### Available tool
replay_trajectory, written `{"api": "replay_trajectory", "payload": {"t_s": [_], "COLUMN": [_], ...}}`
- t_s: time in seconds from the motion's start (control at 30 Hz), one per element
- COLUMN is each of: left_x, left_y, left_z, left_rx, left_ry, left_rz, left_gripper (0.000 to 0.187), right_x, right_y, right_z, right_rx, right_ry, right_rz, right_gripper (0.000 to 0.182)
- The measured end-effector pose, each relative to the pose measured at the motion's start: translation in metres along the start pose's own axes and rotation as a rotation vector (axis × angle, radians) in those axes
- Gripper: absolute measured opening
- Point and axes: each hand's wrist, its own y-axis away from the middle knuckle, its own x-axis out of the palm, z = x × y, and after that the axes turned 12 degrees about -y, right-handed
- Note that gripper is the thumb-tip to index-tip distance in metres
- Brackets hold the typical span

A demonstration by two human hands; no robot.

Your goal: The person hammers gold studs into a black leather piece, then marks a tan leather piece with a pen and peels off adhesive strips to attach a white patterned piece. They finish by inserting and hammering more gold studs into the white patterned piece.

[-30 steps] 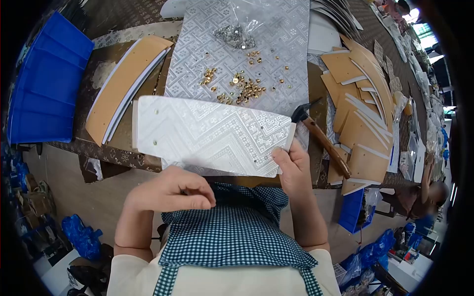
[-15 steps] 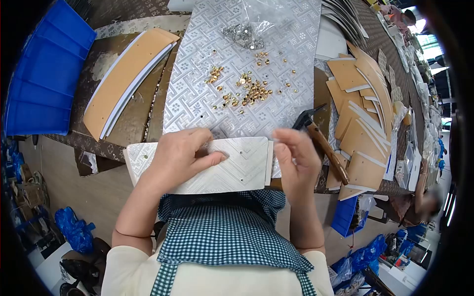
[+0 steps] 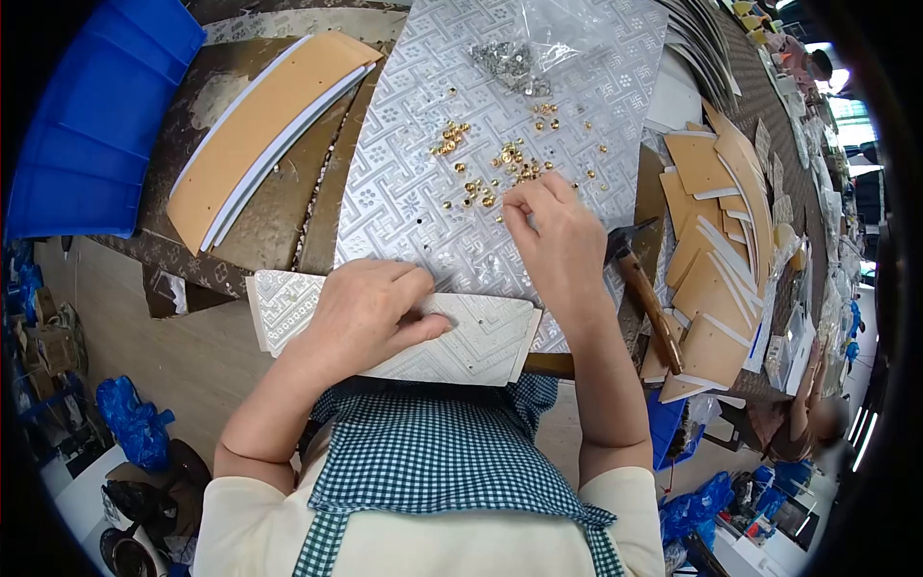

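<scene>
Two bare hands work at the near edge of a brown worktop (image 3: 312, 197), and we look down on them from above. The panel (image 3: 486, 337) lies along that near edge, partly under the left hand (image 3: 370, 313). It is a pale, silvery, gently curved strip, embossed with zigzags and finer geometric bands. Towards its right end we see two small dark holes, and a thin cream layer shows along that end.

The left hand rests across the panel's face, fingers bent at its far edge, thumb apart from them and lying over the pattern; whether it grips the panel, we cannot tell. The right hand (image 3: 558, 240) is over a patterned grey sheet (image 3: 399, 178), thumb and forefinger drawn close together beside scattered gold studs (image 3: 457, 135). We cannot tell whether those fingertips hold a stud.

At the worktop's left end stands a blue bin (image 3: 96, 115); we cannot make out its contents. Towards the far edge sits a clear bag (image 3: 572, 38), with silver pieces (image 3: 510, 67) heaped at its near side, in it or beside it. Below the right of the near edge, a blue crate (image 3: 663, 418), half hidden by the right arm, holds something dark and clear plastic. A hammer (image 3: 646, 293) lies right of the sheet, beside tan boards (image 3: 707, 274).
</scene>
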Motion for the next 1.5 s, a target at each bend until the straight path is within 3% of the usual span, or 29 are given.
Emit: {"api": "replay_trajectory", "payload": {"t_s": [0.27,0.6,0.8,0.97,1.23,1.5], "left_x": [0.002,0.0,0.002,0.006,-0.001,0.008], "left_y": [0.008,0.022,0.025,0.026,0.024,0.027], "left_z": [-0.003,-0.006,-0.006,0.002,-0.002,0.001], "left_rx": [0.048,0.011,0.01,0.029,0.012,0.031], "left_ry": [-0.016,-0.033,0.02,0.017,-0.028,-0.031], "left_rz": [-0.048,-0.017,-0.007,0.046,0.138,0.021], "left_gripper": [0.034,0.032,0.032,0.035,0.04,0.045], "right_x": [-0.014,0.0,-0.003,-0.004,0.0,0.001], "right_y": [0.04,0.046,0.05,0.047,0.052,0.053], "right_z": [0.01,0.014,0.014,0.016,0.013,0.007], "right_rx": [0.075,-0.058,0.078,-0.033,-0.014,-0.032], "right_ry": [-0.218,-0.295,-0.36,-0.298,-0.325,-0.384], "right_rz": [0.19,0.138,0.165,0.101,0.085,0.088], "right_gripper": [0.01,0.012,0.011,0.009,0.009,0.011]}}
